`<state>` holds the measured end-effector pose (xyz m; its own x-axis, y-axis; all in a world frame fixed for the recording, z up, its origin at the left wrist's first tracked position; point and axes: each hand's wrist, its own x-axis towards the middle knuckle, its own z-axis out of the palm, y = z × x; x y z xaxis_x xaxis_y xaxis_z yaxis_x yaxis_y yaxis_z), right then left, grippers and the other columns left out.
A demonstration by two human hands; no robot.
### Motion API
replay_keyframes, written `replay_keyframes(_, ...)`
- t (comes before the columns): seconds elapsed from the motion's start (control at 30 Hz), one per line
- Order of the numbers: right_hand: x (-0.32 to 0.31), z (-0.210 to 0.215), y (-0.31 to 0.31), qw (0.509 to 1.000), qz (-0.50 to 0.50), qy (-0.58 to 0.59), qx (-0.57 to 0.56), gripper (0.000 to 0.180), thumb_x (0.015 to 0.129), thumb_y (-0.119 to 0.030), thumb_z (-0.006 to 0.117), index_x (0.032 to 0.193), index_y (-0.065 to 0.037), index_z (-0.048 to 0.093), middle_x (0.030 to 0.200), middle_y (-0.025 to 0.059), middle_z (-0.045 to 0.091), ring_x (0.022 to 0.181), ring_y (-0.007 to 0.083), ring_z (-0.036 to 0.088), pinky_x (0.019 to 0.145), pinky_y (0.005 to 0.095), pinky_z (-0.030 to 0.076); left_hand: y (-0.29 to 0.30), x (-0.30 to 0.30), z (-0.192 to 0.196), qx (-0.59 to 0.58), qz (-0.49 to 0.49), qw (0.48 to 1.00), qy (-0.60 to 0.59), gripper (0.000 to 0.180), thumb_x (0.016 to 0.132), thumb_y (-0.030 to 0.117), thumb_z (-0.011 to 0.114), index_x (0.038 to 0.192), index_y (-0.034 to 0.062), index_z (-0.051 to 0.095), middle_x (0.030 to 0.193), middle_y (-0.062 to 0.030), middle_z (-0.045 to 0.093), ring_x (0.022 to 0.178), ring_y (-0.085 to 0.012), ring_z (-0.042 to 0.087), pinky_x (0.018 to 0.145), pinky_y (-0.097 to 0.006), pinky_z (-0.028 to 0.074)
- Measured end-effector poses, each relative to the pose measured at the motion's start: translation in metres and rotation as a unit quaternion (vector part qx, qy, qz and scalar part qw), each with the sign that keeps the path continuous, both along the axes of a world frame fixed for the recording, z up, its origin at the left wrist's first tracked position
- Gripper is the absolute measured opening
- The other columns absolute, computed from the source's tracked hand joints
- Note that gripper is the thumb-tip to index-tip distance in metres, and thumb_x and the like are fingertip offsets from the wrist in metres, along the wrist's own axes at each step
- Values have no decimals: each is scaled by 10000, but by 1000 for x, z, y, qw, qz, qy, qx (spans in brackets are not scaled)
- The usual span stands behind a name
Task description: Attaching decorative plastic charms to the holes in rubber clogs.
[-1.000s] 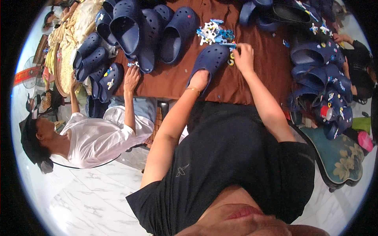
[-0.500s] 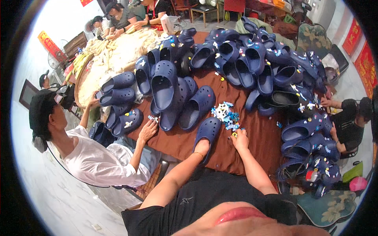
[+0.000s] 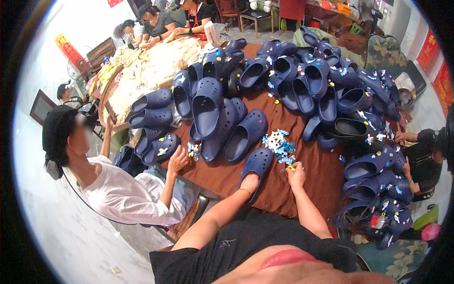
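A navy clog (image 3: 259,160) with round holes in its upper lies in front of me, its toe pointing away. My left hand (image 3: 251,180) is pushed into the clog's opening, so its fingers are hidden. To the right, my right hand (image 3: 297,177) pinches a small yellow charm (image 3: 292,168) between thumb and fingertips. It is at the near edge of a small heap of blue and white shoe charms (image 3: 279,144). Just beyond my clog lies another navy clog (image 3: 246,135) with a red dot on its upper.
A brown cloth (image 3: 312,184) covers the table. Piles of navy clogs (image 3: 317,75) fill the far right. At left, a person in white (image 3: 132,189) reaches toward small charms (image 3: 193,150). Another person in black (image 3: 423,158) works at right. A large round tray (image 3: 106,102) holds pale material.
My right hand has drawn slightly back from the charm heap, with the yellow charm in its fingertips. The left neighbour's hand has lifted off the small charms. The whole view has shifted slightly.
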<state>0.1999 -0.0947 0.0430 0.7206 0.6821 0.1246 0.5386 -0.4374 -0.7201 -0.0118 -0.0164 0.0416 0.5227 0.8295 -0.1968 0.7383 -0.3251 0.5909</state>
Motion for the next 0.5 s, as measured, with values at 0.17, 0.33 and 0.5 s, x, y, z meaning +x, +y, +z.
replay_keyframes(0.17,8,-2,1,995,11,50,81,281,712,-80,706,947,-36,558,874,148,618,836,316,601,748,387,475,0,0,-5,64,-30,997,-9,377,875,185,357,836,-32,663,924,-278,628,863,-433,608,810,-509,460)
replay_keyframes(0.33,8,-2,0,997,30,31,62,267,725,-60,683,964,-54,565,981,152,584,925,352,559,801,412,450,3,4,-9,58,-32,998,-22,239,822,113,463,821,-14,666,866,-247,639,798,-399,628,746,-479,490)
replay_keyframes(0.5,11,5,7,995,57,-60,56,222,738,-79,669,944,-86,588,918,125,604,896,347,551,776,438,436,38,51,32,146,-116,982,-4,170,776,70,522,818,-8,667,846,-236,641,774,-378,639,710,-460,504)
